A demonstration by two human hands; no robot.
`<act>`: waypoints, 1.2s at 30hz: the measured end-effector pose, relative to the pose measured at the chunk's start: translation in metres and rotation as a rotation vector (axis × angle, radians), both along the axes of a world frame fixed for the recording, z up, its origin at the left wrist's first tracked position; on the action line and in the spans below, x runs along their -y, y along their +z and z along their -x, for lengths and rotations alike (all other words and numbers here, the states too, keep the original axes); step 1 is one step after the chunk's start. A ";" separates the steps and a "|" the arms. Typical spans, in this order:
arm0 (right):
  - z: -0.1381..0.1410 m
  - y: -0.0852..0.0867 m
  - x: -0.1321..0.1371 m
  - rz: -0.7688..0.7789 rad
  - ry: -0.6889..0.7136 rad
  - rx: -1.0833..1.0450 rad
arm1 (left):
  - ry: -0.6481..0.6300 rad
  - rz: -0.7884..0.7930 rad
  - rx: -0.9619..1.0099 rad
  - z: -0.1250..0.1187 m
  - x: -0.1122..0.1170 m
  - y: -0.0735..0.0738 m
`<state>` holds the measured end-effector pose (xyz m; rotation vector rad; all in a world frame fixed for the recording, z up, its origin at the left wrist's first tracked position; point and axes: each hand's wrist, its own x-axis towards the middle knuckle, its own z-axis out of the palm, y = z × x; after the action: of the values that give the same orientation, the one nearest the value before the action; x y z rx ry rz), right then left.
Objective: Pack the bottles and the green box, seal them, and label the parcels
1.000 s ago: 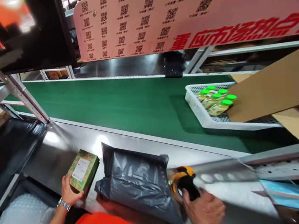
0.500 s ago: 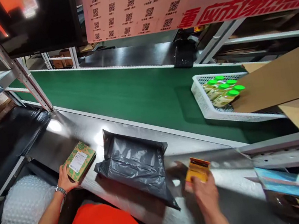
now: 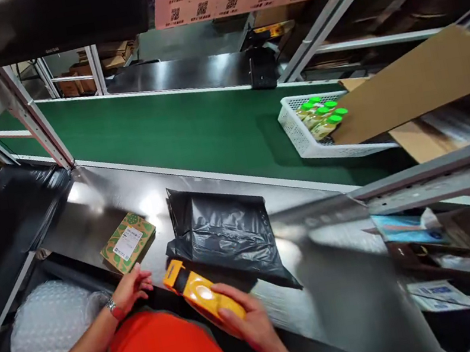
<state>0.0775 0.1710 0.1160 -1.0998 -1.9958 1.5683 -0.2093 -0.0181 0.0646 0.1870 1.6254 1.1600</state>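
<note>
Scanner (image 3: 195,291) in right hand (image 3: 246,324).

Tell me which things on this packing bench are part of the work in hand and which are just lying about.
In hand:
right hand holding the yellow scanner
left hand, open, just short of the small green box
black mailing bag beside them

Lying about:
white basket of green-capped bottles on the green belt
cardboard sheet
bubble wrap

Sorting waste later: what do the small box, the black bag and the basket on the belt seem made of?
Box: printed cardboard, matte, with a white paper label. Bag: thin plastic film, glossy and crinkled. Basket: white moulded plastic, going by its perforated lattice walls.
</note>
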 end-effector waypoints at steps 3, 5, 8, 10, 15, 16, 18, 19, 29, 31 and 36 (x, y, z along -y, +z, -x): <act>0.037 -0.031 0.024 0.028 0.230 -0.094 | 0.088 -0.084 0.199 -0.023 -0.007 0.002; 0.042 -0.054 0.035 0.032 0.242 -0.128 | 0.120 -0.069 0.135 -0.023 -0.006 0.000; 0.041 -0.080 0.045 0.049 0.218 -0.193 | 0.097 -0.019 0.041 -0.015 -0.006 -0.009; 0.041 -0.092 0.049 0.058 0.230 -0.211 | 0.074 0.008 -0.042 -0.007 -0.008 -0.018; 0.041 -0.108 0.053 0.005 0.265 -0.122 | 0.026 0.071 -0.421 0.022 -0.022 -0.032; 0.039 -0.111 0.052 -0.016 0.253 -0.103 | 0.023 0.079 -0.499 0.029 -0.024 -0.033; 0.038 -0.117 0.049 -0.044 0.231 -0.081 | 0.014 0.089 -0.636 0.038 -0.028 -0.034; 0.039 -0.121 0.046 -0.050 0.229 -0.080 | 0.009 0.090 -0.692 0.041 -0.029 -0.035; 0.063 -0.152 0.034 -0.093 0.243 -0.143 | -0.099 0.291 -1.329 0.041 -0.040 -0.053; 0.065 -0.157 0.034 -0.098 0.248 -0.140 | -0.112 0.330 -1.345 0.042 -0.044 -0.054; 0.076 -0.165 0.035 -0.060 0.238 -0.097 | -0.009 0.484 -1.386 0.051 -0.048 -0.050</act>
<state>0.0011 0.1361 -0.0490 -0.7711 -2.1566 1.6297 -0.2602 0.0302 0.0143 0.7941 3.0251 0.5050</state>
